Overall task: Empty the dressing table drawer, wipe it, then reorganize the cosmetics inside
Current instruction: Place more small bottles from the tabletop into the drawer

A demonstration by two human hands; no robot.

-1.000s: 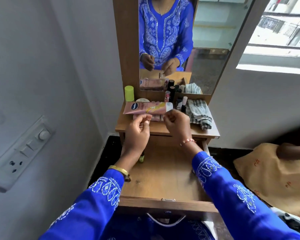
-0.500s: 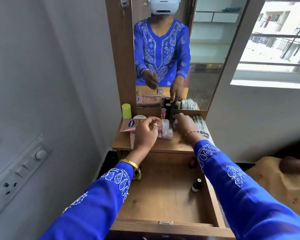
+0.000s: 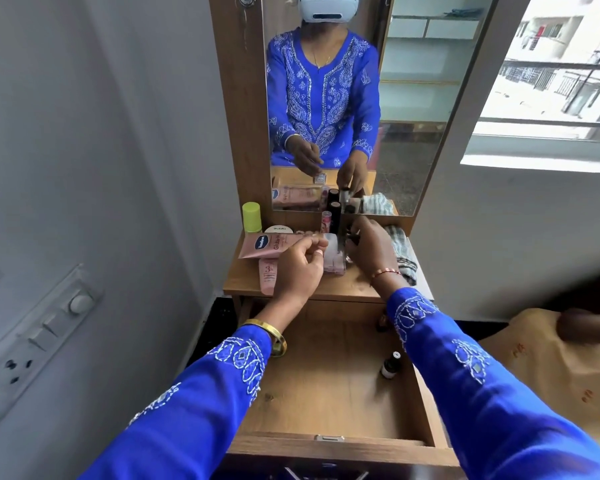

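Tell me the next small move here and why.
Probably set down the small item the right hand is placing among the cosmetics on the tabletop, then reach back for the small dark bottle left in the drawer, which isn't yet empty.

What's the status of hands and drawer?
Left hand pinching something small, unclear. Right hand gripping a dark item on the tabletop. Open wooden drawer still holds a small dark bottle.

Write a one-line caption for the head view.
Both hands set cosmetics on the dressing table; small bottle remains in the drawer.
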